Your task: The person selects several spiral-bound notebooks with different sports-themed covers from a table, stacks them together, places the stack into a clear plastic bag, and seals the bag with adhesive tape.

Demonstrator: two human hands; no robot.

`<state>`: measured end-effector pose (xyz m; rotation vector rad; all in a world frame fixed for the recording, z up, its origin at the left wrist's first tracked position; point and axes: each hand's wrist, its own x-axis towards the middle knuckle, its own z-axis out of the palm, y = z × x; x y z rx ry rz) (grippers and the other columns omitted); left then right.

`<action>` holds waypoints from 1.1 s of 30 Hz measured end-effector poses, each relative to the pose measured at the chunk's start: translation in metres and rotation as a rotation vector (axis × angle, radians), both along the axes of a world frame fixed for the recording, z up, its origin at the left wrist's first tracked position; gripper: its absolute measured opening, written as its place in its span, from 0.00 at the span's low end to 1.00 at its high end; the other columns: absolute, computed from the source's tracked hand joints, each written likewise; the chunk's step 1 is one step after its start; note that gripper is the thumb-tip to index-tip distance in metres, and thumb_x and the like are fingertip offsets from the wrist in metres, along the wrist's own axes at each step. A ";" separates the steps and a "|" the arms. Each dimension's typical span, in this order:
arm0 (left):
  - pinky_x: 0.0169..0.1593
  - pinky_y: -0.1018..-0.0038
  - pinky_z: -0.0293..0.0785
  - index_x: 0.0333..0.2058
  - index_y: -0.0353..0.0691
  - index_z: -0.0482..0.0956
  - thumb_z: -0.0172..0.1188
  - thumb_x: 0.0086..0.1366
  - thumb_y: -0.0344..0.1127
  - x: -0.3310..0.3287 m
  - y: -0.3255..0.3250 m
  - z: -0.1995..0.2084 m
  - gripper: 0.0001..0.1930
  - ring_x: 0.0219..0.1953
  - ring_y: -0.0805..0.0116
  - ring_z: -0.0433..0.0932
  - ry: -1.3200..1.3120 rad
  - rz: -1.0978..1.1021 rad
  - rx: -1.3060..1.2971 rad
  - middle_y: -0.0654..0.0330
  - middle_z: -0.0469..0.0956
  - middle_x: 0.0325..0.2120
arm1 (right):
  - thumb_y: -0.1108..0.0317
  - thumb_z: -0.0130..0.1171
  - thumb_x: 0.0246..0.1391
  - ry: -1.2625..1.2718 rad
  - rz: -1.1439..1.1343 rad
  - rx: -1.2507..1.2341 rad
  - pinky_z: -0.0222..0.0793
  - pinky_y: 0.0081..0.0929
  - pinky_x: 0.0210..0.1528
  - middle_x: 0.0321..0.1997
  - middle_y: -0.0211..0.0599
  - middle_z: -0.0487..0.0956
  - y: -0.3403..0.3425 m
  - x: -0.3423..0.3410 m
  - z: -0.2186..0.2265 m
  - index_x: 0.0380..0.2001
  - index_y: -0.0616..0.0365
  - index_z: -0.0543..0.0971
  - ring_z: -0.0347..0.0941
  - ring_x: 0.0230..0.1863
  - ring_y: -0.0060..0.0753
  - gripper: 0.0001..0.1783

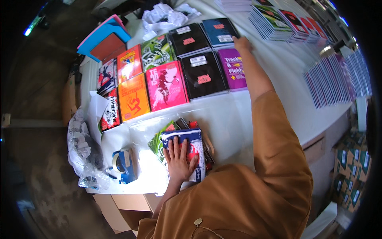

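Note:
My left hand [179, 162] lies flat, fingers spread, on a spiral notebook [196, 140] with a blue, white and red cover. This notebook tops a small uneven stack near my body; a green notebook [156, 146] sticks out on its left. Stretched to the far side of the table, my right hand [242, 44] has its fingers closed at the right edge of a dark blue notebook [217, 31]. Below that wrist is a purple notebook [232, 71], partly covered by my forearm. Two black notebooks [203, 77] and a pink notebook [167, 85] lie left of it.
Orange notebooks [134, 98] and a green one [157, 52] continue the rows leftward. Stacks of notebooks [330, 81] stand at the right. A blue tape dispenser [126, 167] and crumpled clear plastic [81, 149] sit near left; white plastic [165, 18] lies at the back.

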<state>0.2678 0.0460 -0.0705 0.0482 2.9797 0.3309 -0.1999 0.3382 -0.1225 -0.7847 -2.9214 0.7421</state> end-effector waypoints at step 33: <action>0.49 0.66 0.69 0.59 0.36 0.44 0.60 0.45 0.22 0.040 -0.062 -0.002 0.44 0.44 0.58 0.70 -0.111 0.761 1.569 0.46 0.66 0.45 | 0.61 0.73 0.33 -0.260 0.385 -1.378 0.71 0.27 0.37 0.33 0.36 0.79 -0.173 0.420 0.023 0.38 0.64 0.76 0.76 0.31 0.30 0.28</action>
